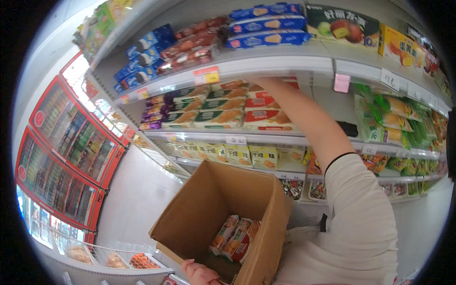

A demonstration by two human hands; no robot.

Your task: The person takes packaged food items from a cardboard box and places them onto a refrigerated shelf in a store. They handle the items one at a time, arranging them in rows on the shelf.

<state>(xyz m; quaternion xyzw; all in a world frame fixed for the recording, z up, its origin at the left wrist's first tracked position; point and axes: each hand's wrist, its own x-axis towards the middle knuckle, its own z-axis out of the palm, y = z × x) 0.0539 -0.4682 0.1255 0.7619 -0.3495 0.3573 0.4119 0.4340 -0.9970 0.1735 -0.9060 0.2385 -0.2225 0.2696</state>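
Observation:
My left hand point(200, 273) grips the near rim of an open cardboard box point(272, 210), tilted so that I look into it. Several biscuit packs point(237, 237) lie at its bottom, at least one of them red and white. My right arm stretches up to the shelving. Blurred, my right hand point(265, 82) is just below the front edge of the upper shelf point(285, 66), over stacked red-and-white biscuit packs point(266, 117). Whether it holds anything is hard to make out. Left of those packs stand green-and-white biscuit packs point(219, 117).
Blue biscuit packs point(269, 25) and a dark green carton point(342, 26) sit on the upper shelf. Yellow-and-white boxes point(238, 155) line the shelf below. Bagged bread-like snacks point(392, 114) are at right. Red-framed drink coolers point(74, 142) and a wire-fronted rack point(117, 260) stand at left.

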